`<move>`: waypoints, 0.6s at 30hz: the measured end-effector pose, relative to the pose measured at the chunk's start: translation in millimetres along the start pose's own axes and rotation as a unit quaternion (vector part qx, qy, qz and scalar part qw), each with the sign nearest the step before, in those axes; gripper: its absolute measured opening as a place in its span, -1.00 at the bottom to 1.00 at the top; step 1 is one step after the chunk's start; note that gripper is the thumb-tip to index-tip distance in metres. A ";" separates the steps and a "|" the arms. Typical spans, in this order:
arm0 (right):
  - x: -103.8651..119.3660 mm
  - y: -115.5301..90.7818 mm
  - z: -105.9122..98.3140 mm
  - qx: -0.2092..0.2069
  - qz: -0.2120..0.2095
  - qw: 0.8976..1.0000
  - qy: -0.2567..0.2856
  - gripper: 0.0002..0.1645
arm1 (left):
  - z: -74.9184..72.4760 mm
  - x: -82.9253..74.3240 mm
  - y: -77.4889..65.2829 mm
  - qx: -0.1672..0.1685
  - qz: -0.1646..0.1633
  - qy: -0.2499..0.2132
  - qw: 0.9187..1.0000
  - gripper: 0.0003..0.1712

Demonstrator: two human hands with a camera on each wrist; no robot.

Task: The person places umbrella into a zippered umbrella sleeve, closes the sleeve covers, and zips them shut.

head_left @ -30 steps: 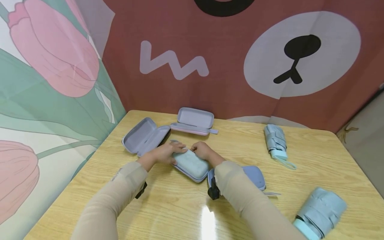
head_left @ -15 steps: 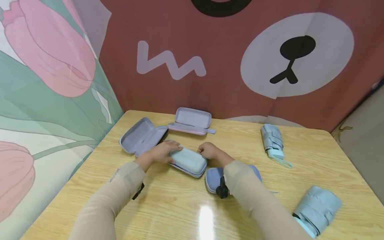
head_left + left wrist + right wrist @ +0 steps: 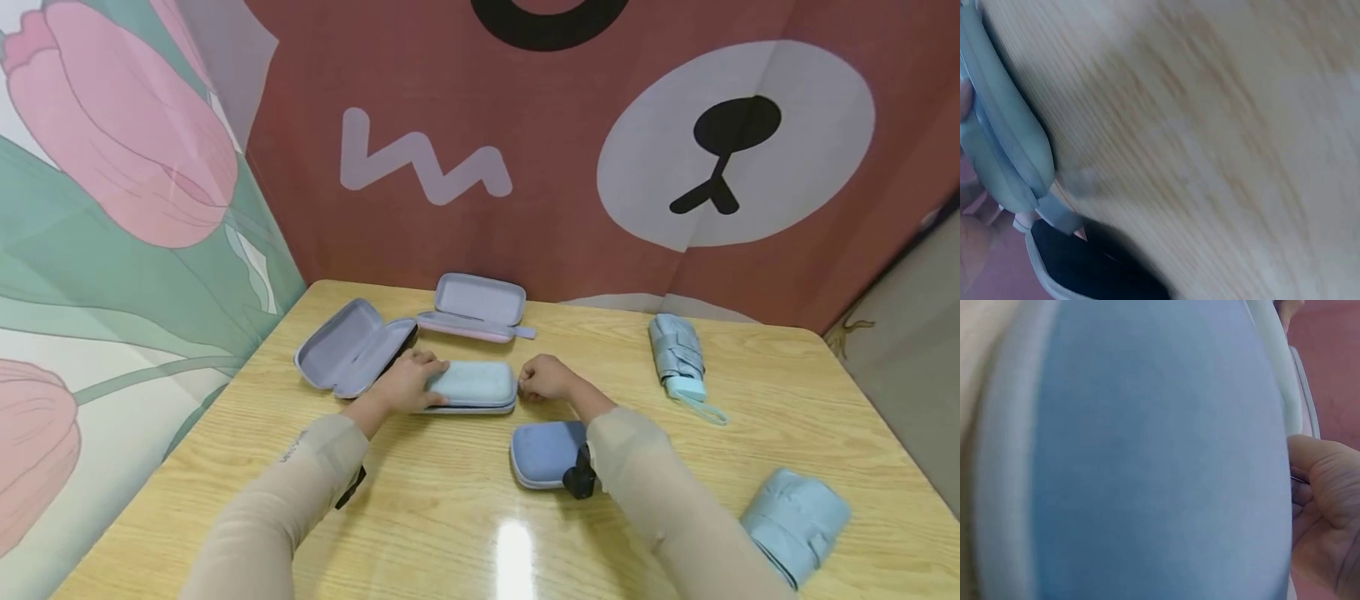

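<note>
A pale blue zippered glasses case (image 3: pixel 476 383) lies closed across the middle of the table. My left hand (image 3: pixel 408 382) holds its left end, thumb on the near side and fingers over the top. In the left wrist view, a fabric tab (image 3: pixel 1060 214) sticks out from that end of the case. At the right end, my right hand (image 3: pixel 543 377) has its fingers curled and pinched against the zipper seam; the zipper pull itself is hidden by them. Below my right wrist rests a darker blue case (image 3: pixel 547 450), which fills much of the right wrist view.
Behind my left hand stands an open grey-lilac case (image 3: pixel 356 350). Another open case (image 3: pixel 480 304), pinkish below, sits at the back edge. Two folded light blue umbrellas (image 3: pixel 677 350) lie on the right, one far and one near. A printed cloth (image 3: pixel 450 233) hangs behind the table.
My right hand has moved from the case's far side rightward round to its right end. The case has turned to lie straighter across the table, with my left hand still on it.
</note>
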State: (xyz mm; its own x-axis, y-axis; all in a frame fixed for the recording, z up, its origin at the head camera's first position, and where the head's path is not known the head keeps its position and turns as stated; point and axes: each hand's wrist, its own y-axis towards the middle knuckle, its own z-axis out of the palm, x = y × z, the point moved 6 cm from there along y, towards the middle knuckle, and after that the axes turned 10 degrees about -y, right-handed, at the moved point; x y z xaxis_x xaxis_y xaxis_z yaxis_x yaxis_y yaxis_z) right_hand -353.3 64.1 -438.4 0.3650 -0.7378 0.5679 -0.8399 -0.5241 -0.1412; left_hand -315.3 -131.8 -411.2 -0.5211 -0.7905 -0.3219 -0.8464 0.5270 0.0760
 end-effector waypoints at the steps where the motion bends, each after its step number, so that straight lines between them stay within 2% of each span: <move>1: 0.7 -1.5 -0.3 -0.005 0.001 1.000 0.000 -0.83 | 0.8 -0.3 0.4 -0.003 -0.005 0.004 1.000 -0.31; 5: 2.8 -7.0 0.7 -0.010 0.009 1.000 0.008 -0.86 | 2.9 -0.5 1.1 -0.015 -0.024 0.025 0.999 -0.30; 7: 6.7 -9.7 1.7 -0.006 -0.003 1.000 0.010 -0.85 | 2.6 -0.5 0.6 -0.021 -0.028 0.032 0.999 -0.30; 12: 19.7 -12.8 6.2 0.029 -0.029 0.999 0.010 -0.71 | 0.8 -0.7 -1.5 -0.031 -0.030 0.048 0.998 -0.30; 15: 23.5 -14.0 8.5 0.035 -0.024 0.999 -0.002 -0.65 | 1.6 -1.8 -1.1 -0.035 -0.026 0.055 0.998 -0.31; 18: 25.8 -13.9 9.9 0.020 -0.022 0.999 -0.028 -0.61 | 3.5 -3.8 0.8 -0.046 -0.022 0.069 0.996 -0.31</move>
State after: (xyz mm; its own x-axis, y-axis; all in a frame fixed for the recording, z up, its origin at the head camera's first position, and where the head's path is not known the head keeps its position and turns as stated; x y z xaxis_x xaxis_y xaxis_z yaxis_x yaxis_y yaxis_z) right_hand -328.2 48.2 -429.8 0.4245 -0.7351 0.5286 -0.8062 -0.5726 -0.1489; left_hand -313.6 -127.3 -413.3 -0.4879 -0.8508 -0.1952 -0.8720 0.4650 0.1527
